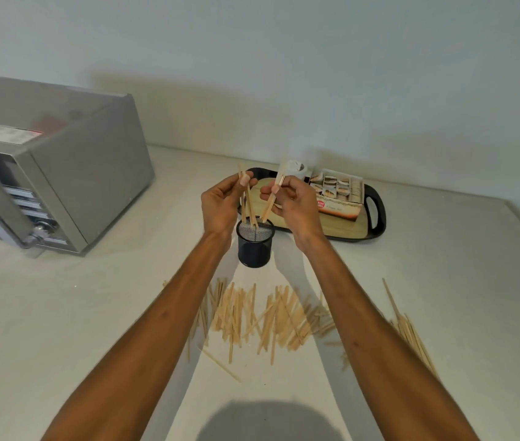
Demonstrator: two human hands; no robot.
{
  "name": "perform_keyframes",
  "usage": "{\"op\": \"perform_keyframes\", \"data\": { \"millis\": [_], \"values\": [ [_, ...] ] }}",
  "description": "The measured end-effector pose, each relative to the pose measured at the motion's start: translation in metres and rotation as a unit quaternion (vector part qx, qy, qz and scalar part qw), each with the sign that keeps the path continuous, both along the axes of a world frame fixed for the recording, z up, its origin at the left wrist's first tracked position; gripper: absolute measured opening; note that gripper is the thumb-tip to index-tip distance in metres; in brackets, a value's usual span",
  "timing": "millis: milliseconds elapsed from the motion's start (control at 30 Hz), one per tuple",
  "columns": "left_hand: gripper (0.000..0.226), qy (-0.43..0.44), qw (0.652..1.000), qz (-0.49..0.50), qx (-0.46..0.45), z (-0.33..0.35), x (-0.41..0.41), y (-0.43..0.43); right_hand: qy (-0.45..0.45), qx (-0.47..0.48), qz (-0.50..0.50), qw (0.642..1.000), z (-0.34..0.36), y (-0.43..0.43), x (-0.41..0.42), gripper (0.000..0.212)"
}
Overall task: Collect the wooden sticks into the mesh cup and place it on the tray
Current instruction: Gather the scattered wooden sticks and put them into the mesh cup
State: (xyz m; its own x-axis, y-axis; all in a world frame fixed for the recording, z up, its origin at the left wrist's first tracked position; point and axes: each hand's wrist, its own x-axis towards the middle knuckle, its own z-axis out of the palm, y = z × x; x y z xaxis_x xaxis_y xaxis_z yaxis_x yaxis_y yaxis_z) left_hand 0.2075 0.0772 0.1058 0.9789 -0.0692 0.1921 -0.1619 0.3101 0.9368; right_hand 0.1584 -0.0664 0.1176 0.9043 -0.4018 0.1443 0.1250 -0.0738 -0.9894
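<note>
Left grip [220,205], right grip [293,202] pinch sticks [251,208] over mesh cup [255,246] | white counter [93,313] | pale wall [284,74]

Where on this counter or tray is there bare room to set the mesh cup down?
Bare: the left half of the tray, between its left rim and the box; also the counter between the oven and the mesh cup. Crowded: the tray's right half under the box, and the counter before the cup, strewn with sticks.
</note>
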Motion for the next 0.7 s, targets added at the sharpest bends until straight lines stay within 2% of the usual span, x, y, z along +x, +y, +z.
{"op": "perform_keyframes", "data": {
  "millis": [433,700],
  "values": [
    [0.031,0.047,0.998,-0.029,0.023,-0.046,0.002,0.0,0.035,-0.091,-0.029,0.995,-0.046,0.01,0.007,0.013],
    [0.03,0.024,0.998,-0.012,0.05,-0.045,0.003,0.0,0.02,-0.08,-0.048,0.995,-0.045,0.001,0.001,0.021]
  ]
}}
